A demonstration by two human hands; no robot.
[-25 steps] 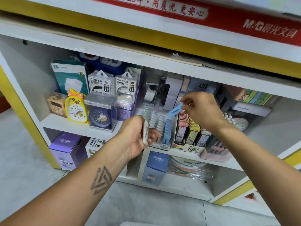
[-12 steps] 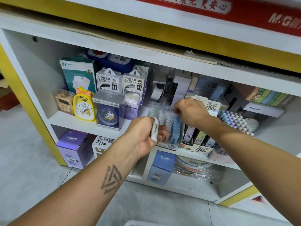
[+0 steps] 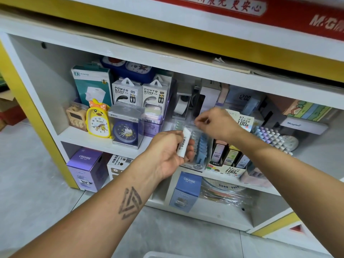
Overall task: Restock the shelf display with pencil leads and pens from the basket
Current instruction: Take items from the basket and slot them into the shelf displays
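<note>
Fingers [image 3: 188,148] grip slim white printed lead case [image 3: 184,142].

Bare forearms; triangle tattoo [image 3: 130,202] on the left.

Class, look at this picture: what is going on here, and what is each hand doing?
A person is restocking a stationery shelf. The left hand grips a small white lead case with black print in front of the clear display tray of blue and white lead cases. The right hand hovers above that tray, fingertips pinched together; whether it holds anything is unclear. The yellow duck-shaped alarm clock stands further left on the white shelf.
</note>
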